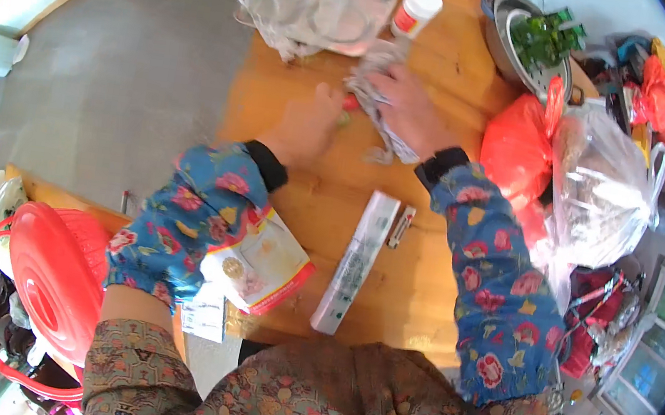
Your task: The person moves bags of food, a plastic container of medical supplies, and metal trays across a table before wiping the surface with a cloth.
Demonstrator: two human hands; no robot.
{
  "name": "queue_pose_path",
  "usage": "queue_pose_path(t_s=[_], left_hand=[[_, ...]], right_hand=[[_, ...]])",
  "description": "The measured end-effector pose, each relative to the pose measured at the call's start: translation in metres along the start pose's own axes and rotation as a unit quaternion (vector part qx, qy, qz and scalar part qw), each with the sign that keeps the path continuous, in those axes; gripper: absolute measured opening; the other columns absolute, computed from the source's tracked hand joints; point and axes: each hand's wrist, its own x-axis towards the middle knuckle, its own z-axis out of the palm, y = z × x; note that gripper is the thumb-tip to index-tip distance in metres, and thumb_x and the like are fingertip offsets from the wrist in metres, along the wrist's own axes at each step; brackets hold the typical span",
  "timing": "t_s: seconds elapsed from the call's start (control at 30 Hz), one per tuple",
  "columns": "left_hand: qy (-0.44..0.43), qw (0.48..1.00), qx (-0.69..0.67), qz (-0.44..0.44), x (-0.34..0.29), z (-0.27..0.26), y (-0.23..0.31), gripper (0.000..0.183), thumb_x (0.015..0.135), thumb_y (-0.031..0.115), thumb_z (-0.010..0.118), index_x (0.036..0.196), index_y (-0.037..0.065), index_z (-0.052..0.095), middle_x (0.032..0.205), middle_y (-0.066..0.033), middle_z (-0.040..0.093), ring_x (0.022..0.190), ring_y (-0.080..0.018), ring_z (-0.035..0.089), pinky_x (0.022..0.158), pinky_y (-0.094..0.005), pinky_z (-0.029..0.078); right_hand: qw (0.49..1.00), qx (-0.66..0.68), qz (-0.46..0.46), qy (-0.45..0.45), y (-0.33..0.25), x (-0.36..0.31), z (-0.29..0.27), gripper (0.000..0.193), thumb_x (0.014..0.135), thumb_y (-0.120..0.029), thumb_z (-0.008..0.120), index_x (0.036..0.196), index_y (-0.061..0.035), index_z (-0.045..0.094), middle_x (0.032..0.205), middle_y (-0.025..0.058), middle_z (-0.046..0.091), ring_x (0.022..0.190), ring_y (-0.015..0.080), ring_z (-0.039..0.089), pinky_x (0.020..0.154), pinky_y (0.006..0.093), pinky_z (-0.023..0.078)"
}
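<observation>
On the wooden table, my right hand (409, 110) is closed over a crumpled greyish cloth (392, 137), part of which trails toward me. My left hand (309, 127) is a little to the left, blurred, with its fingers curled in. Between the two hands lies a small red piece (351, 102), with a bit of green near it. Whether my left fingers grip anything there is hidden. Just beyond my right hand stands a white jar (417, 10) with a red label. A clear plastic bag (325, 5) sits at the far edge.
Nearer me lie a long white box (355, 263), a small narrow packet (401, 227) and a white, red and yellow package (262, 264). Red (518, 148) and clear bags (600, 188) crowd the right side, below a metal pot (509, 29) with greens. A lidded red bucket (54, 280) stands left.
</observation>
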Motion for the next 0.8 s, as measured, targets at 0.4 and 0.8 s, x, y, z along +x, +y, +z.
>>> queue_pose_path(t_s=[0.4,0.8], left_hand=[[-0.044,0.997,0.034,-0.053,-0.006,-0.010,0.011,0.026,0.077,0.005,0.062,0.101,0.003,0.052,0.105,-0.0188,0.054,0.089,-0.0394,0.060,0.073,-0.0475,0.052],[-0.057,0.997,-0.030,0.036,-0.048,0.053,0.199,0.022,0.080,0.007,0.058,0.101,0.003,0.051,0.098,-0.0176,0.058,0.081,-0.0346,0.064,0.066,-0.0414,0.054]], right_hand=[[0.997,-0.031,-0.073,0.015,0.058,-0.049,-0.031,0.041,0.072,-0.004,0.066,0.113,-0.0095,0.060,0.103,0.0144,0.058,0.098,0.0364,0.056,0.086,0.0412,0.046],[0.993,0.032,0.064,0.093,0.025,-0.183,-0.035,0.044,0.075,-0.008,0.067,0.118,-0.0052,0.056,0.105,0.0195,0.052,0.101,0.0372,0.052,0.087,0.0420,0.044]])
